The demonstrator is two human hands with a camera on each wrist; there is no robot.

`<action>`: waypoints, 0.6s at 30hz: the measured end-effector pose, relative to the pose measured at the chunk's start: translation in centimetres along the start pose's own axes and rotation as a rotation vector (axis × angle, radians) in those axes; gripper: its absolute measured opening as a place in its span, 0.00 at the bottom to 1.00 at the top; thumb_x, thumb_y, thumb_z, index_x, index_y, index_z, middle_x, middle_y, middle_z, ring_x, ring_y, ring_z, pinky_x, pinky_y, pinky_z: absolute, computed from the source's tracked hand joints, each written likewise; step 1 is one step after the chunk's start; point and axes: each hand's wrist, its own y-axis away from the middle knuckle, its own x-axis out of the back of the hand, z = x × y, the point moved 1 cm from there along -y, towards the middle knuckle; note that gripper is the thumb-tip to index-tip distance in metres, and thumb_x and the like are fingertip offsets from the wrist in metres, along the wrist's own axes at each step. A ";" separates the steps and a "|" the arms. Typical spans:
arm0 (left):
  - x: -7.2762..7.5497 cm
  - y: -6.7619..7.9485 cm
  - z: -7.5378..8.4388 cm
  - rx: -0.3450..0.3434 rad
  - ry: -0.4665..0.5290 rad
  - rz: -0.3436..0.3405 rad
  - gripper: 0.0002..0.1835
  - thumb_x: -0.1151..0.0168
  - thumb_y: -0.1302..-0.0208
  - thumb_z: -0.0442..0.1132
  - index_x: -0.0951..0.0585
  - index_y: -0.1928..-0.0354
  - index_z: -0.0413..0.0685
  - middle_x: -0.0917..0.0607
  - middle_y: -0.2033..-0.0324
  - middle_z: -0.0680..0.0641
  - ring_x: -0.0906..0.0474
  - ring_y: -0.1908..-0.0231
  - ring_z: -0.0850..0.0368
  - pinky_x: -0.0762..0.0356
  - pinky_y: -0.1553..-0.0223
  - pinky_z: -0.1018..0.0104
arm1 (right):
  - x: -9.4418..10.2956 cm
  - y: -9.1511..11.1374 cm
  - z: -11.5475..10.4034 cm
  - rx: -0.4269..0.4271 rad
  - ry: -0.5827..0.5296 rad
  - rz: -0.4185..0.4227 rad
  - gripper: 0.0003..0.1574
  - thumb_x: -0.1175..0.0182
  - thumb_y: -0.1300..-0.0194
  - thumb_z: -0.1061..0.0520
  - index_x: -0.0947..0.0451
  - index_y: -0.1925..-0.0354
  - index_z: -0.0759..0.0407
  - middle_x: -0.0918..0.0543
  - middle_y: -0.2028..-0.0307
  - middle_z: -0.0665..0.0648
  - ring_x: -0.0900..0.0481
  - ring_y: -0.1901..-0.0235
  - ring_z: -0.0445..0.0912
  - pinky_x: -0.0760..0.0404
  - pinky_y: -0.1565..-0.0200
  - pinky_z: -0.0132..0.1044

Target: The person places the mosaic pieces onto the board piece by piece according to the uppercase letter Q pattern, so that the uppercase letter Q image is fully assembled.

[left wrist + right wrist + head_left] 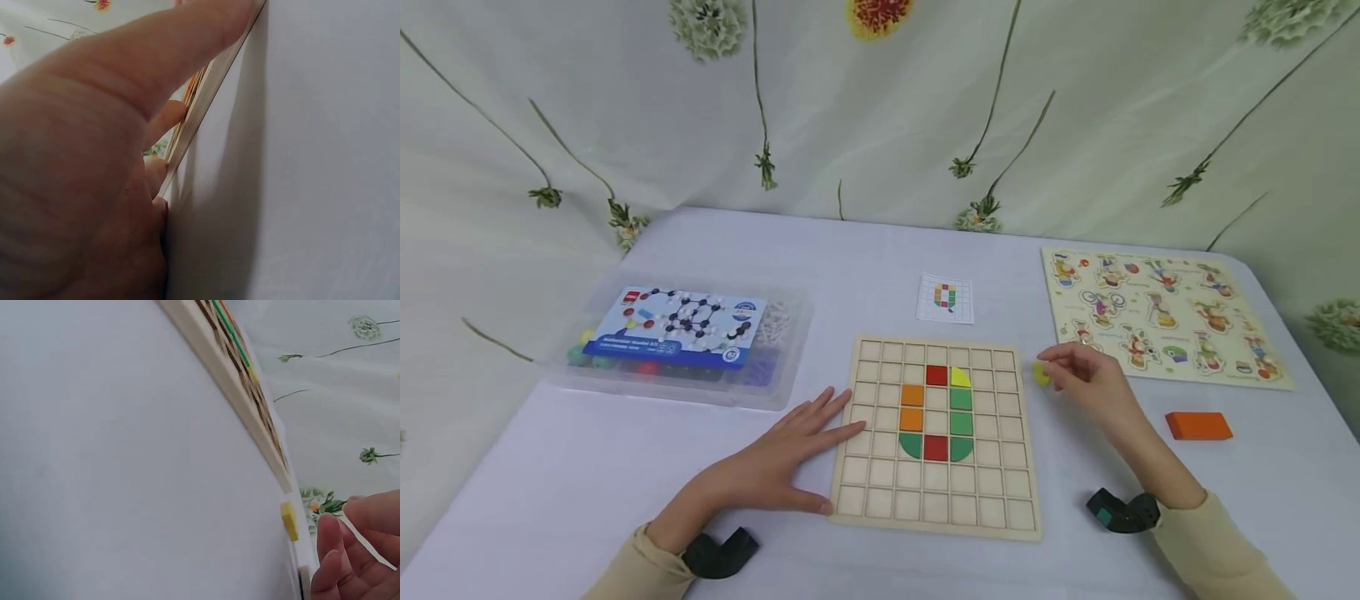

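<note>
A wooden grid board (880, 504) lies flat, holding red, orange, green and yellow pieces in a ring-like pattern. My left hand (775, 462) is spread at its left side, fingertips on the edge and thumb at the near corner. The left wrist view shows thumb and fingers along the board's side (203, 103). To the right of the board, my right hand (1093, 385) hovers with bent fingers beside a small yellow piece (1041, 372). In the right wrist view a narrow gap separates this yellow piece (289, 520) from the fingertips (330, 534).
A printed pattern card (945, 299) lies beyond the board. At left sits a clear plastic box (782, 379) with a molecular model kit leaflet. A picture puzzle board (1120, 312) lies at back right, an orange block (1198, 426) in front of it.
</note>
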 end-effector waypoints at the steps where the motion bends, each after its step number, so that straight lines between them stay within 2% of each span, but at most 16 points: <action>1: 0.1 0.1 0.0 0.004 0.003 -0.001 0.49 0.31 0.52 0.59 0.41 0.29 0.57 0.59 0.28 0.47 0.70 0.31 0.47 0.63 0.37 0.42 | 0.5 0.2 0.4 -0.026 0.004 0.017 0.15 0.43 0.33 0.59 0.23 0.51 0.64 0.21 0.61 0.60 0.24 0.71 0.46 0.25 0.70 0.31; 3: 0.2 0.1 0.1 0.007 0.005 -0.002 0.49 0.31 0.52 0.59 0.41 0.29 0.57 0.58 0.28 0.47 0.70 0.30 0.47 0.63 0.37 0.42 | 1.0 0.5 0.8 -0.071 0.016 0.013 0.19 0.44 0.33 0.58 0.26 0.45 0.63 0.23 0.55 0.62 0.23 0.70 0.45 0.25 0.68 0.29; 5: 0.3 0.1 0.1 0.004 0.005 0.000 0.49 0.31 0.52 0.59 0.41 0.29 0.57 0.58 0.28 0.46 0.70 0.30 0.47 0.63 0.37 0.42 | 1.1 0.6 1.1 -0.076 0.030 -0.012 0.23 0.43 0.34 0.59 0.28 0.41 0.63 0.25 0.49 0.62 0.22 0.70 0.45 0.25 0.68 0.29; 8: 0.2 0.1 0.0 -0.002 0.005 0.002 0.49 0.31 0.52 0.60 0.41 0.29 0.57 0.58 0.28 0.47 0.70 0.30 0.47 0.64 0.37 0.42 | 0.9 0.5 1.2 -0.055 0.052 -0.047 0.26 0.41 0.36 0.63 0.30 0.40 0.63 0.25 0.48 0.65 0.22 0.74 0.45 0.26 0.71 0.29; 12: 0.1 0.0 -0.1 -0.008 0.001 0.001 0.49 0.32 0.52 0.61 0.42 0.29 0.58 0.59 0.28 0.47 0.70 0.30 0.47 0.64 0.37 0.43 | 0.5 0.2 1.2 -0.003 0.123 -0.043 0.25 0.40 0.40 0.67 0.27 0.42 0.65 0.21 0.51 0.65 0.23 0.77 0.45 0.27 0.74 0.30; 18: 0.0 0.1 -0.3 -0.014 -0.011 0.004 0.50 0.32 0.52 0.61 0.43 0.28 0.58 0.59 0.28 0.48 0.70 0.31 0.47 0.64 0.37 0.43 | -0.1 -0.2 1.0 0.083 0.321 -0.008 0.19 0.35 0.45 0.67 0.20 0.52 0.67 0.20 0.62 0.62 0.28 0.74 0.47 0.28 0.73 0.35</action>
